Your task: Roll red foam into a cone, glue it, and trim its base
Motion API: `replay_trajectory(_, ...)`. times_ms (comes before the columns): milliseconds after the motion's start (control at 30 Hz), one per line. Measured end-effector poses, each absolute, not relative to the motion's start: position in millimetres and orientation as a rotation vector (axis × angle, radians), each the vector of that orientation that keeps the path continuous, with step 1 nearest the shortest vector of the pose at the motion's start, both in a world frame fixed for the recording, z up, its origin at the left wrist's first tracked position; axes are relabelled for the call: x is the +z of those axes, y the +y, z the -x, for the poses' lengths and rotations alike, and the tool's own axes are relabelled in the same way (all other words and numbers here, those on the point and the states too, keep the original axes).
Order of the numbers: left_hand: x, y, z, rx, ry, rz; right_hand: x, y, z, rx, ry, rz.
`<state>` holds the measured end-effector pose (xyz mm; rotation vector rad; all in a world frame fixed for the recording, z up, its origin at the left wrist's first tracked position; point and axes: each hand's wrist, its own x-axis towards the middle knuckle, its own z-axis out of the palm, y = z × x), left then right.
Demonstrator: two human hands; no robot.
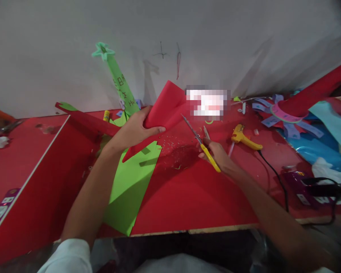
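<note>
My left hand (136,129) is closed around a folded piece of red paper (167,104), raised above the table with the thumb pressed along its near side. Yellow-handled scissors (208,155) are in my right hand (216,151), with the blades pointing up and left to the paper's right edge. Whether the blades touch the paper I cannot tell. Below my left hand lies a light green sheet (130,189). Small cut scraps (174,148) are scattered on the red tabletop (187,189) between the hands.
Right of the scissors lies a yellow glue gun (246,139) with a black cord. A green paper tower (121,81) topped by a star stands near the wall. A red divider panel (53,174) rises at left. Purple boxy device (298,185) and blue plastic (307,151) occupy the right.
</note>
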<state>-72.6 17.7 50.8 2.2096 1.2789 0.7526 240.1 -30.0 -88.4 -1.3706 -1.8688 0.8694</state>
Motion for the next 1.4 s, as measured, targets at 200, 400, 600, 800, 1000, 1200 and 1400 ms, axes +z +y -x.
replay_trajectory(200, 53, 17, 70, 0.699, 1.304, -2.254, -88, -30, -237, 0.878, -1.899, 1.406)
replay_trajectory(400, 57, 13, 66, 0.653, 1.312, -2.235, -85, -30, -236, 0.826, -1.919, 1.42)
replay_trajectory(600, 55, 13, 66, 0.659, 1.304, -2.187, -83, -30, -235, 0.728, -1.909, 1.425)
replay_trajectory(800, 50, 16, 65, 0.701, 1.299, -2.175, -77, -33, -235, 0.662, -1.874, 1.417)
replay_trajectory(1000, 48, 17, 66, 0.72, 1.305, -2.161, -73, -34, -235, 0.658, -1.89, 1.44)
replay_trajectory(1200, 50, 16, 65, 0.715, 1.326, -2.153, -76, -32, -237, 0.633, -1.896, 1.45)
replay_trajectory(1400, 49, 17, 65, 0.725, 1.347, -2.17, -77, -33, -238, 0.644, -1.9, 1.454)
